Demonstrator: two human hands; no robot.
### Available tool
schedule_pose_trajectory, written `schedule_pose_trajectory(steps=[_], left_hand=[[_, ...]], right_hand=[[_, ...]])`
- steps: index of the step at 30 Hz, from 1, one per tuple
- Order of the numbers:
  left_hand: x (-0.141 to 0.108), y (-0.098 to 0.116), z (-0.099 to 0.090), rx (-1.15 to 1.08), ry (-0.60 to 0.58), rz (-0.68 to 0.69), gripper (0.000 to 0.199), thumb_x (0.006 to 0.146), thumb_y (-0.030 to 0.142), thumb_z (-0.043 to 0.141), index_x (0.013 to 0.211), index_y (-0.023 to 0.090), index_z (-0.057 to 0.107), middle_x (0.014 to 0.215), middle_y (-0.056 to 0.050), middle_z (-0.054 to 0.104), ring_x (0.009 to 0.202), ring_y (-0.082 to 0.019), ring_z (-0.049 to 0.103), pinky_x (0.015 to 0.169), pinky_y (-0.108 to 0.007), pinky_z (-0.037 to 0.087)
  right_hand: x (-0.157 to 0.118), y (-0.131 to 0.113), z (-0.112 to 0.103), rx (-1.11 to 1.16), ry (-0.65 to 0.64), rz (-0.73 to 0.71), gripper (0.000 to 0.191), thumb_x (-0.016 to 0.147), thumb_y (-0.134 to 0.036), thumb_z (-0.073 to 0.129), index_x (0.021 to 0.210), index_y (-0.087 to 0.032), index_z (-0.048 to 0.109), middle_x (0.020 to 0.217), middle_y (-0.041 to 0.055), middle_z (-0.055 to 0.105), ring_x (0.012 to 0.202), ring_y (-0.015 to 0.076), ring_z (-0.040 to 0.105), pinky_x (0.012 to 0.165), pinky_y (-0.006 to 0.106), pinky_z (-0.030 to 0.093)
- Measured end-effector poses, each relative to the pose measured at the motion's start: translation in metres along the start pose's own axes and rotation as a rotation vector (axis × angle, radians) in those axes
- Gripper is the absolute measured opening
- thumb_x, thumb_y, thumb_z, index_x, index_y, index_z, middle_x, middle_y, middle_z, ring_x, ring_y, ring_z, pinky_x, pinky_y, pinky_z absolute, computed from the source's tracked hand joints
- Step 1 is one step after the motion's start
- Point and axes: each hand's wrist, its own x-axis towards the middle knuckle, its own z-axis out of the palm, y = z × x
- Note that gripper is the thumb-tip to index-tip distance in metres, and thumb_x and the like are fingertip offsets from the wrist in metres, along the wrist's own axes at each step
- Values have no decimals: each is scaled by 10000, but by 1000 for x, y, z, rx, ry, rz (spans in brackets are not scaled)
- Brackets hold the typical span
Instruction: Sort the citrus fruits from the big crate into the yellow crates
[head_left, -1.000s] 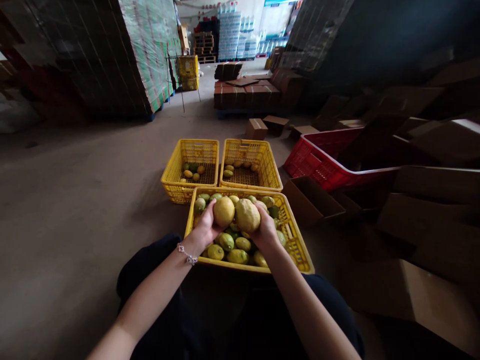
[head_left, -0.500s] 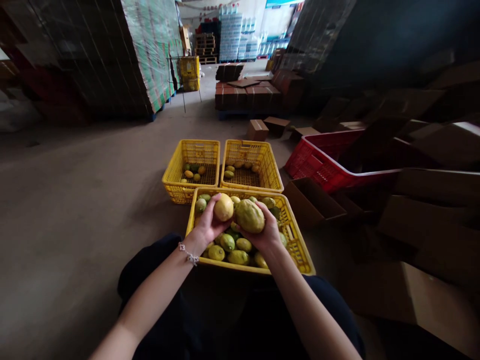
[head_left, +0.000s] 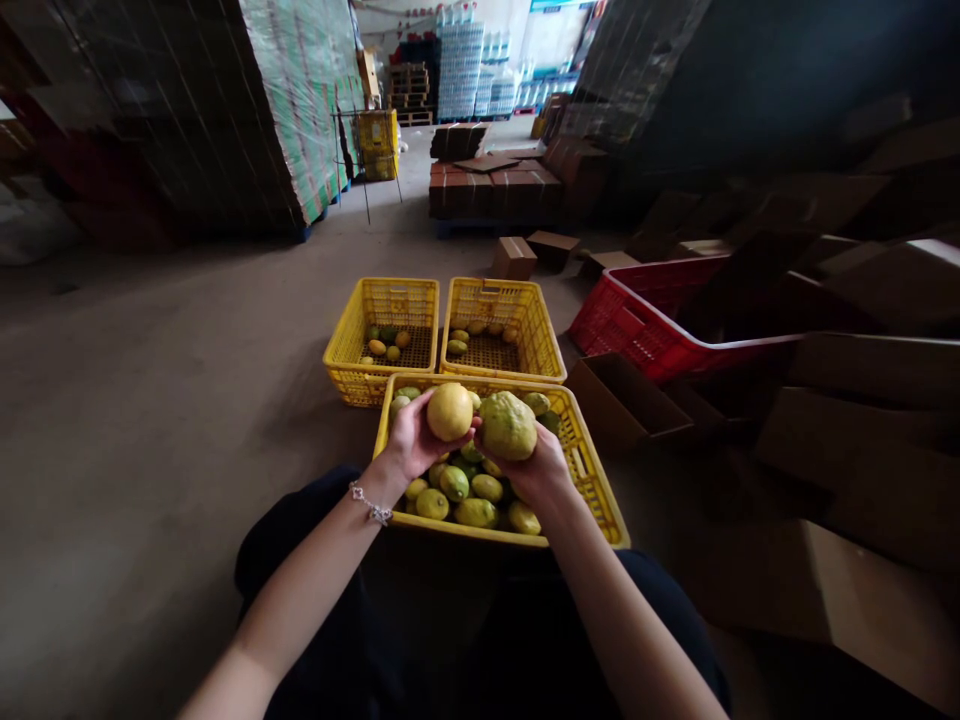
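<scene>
**Two fruits held side by side over the front crate**

Head view: The yellow fruit (head_left: 450,412) and the green fruit (head_left: 508,425) are above the fruit-filled front crate (head_left: 589,478), a narrow gap between them. The yellow fruit looks nearly round, so its long axis cannot be told. The green fruit is bumpy and slightly longer than wide, its long axis sloping from upper left to lower right; which end is the stem end is unclear.

The left hand (head_left: 414,440) reaches in from the lower left, grasping the yellow fruit from its left and below, fingers stretching under it toward the green fruit. A bracelet (head_left: 371,506) circles the left wrist. The right hand (head_left: 545,465) comes from the lower right and grasps the green fruit, cradling its right side and underside.

Compared with half a second ago, the green fruit has shifted slightly up and to the right, and the right hand sits lower around it. A second ago that fruit showed a paler, yellower side. The left hand now sits lower on the yellow fruit, leaving more of its surface uncovered.

Beyond the front crate stand the left crate (head_left: 379,370) and the right crate (head_left: 544,330), side by side on the floor (head_left: 225,340), each with a few fruits inside. The red crate (head_left: 630,325) is farther right, near an open carton (head_left: 626,400).
</scene>
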Motion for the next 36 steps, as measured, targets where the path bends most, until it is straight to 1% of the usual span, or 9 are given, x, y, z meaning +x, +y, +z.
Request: schedule_pose_trajectory(steps=[4,9,12,15,18,21,25,31,36], left_hand=[[-2,2,2,-3,-1,23,301,982,318,503,1179,153,660,888,-98,751,722,-225,749,575,-301,612],[-4,4,4,-62,27,44,283,915,320,678,1154,171,658,843,-61,727,664,-184,720,510,-222,574],[-5,5,5,-151,78,46,238,971,299,593,1121,132,672,829,-79,725,658,-167,706,536,-208,585],[-6,7,4,-259,113,87,314,990,322,529,1131,87,681,811,-100,717,655,-169,695,576,-226,602],[-7,9,2,-326,105,82,414,996,397,481,1143,67,683,791,-111,705,614,-169,665,526,-227,574],[-7,10,1,-340,87,60,413,992,385,467,1157,72,681,797,-114,711,596,-165,652,505,-225,563],[-4,8,-1,-313,84,68,344,958,297,480,1150,90,677,816,-104,729,672,-195,706,554,-254,599],[0,3,-7,-328,25,107,319,862,207,527,1123,120,689,935,-112,759,862,-239,757,801,-389,652],[-1,3,-4,-365,6,126,178,918,272,588,992,145,688,867,-72,709,778,-176,713,702,-284,620]], right_hand=[[-2,-1,-1,-33,-1,-24,231,909,-425,578,895,-241,718,808,51,798,663,257,753,669,470,664],[-11,-4,2,-58,-71,-71,215,851,-430,734,937,-234,713,856,31,806,713,245,768,678,425,672],[-15,-3,4,-40,-99,-56,178,815,-347,781,915,-214,718,829,32,805,685,235,765,663,386,673],[-15,-3,5,-3,-84,-51,137,807,-289,777,908,-222,713,778,15,795,649,234,760,648,379,669],[-13,-3,5,10,-32,1,118,864,-328,706,902,-217,708,743,28,787,611,249,754,628,411,663],[-11,-2,7,-9,-27,59,214,924,-369,610,921,-186,720,745,76,790,597,263,750,599,423,655],[-11,-2,9,12,-19,65,221,949,-327,544,911,-189,712,730,74,784,636,255,758,621,409,662],[-9,-1,6,96,-50,34,134,892,-252,574,925,-233,702,749,26,786,642,250,753,708,454,672],[-17,-4,14,81,40,7,103,896,-301,626,901,-215,683,745,31,776,629,219,731,644,390,663]])
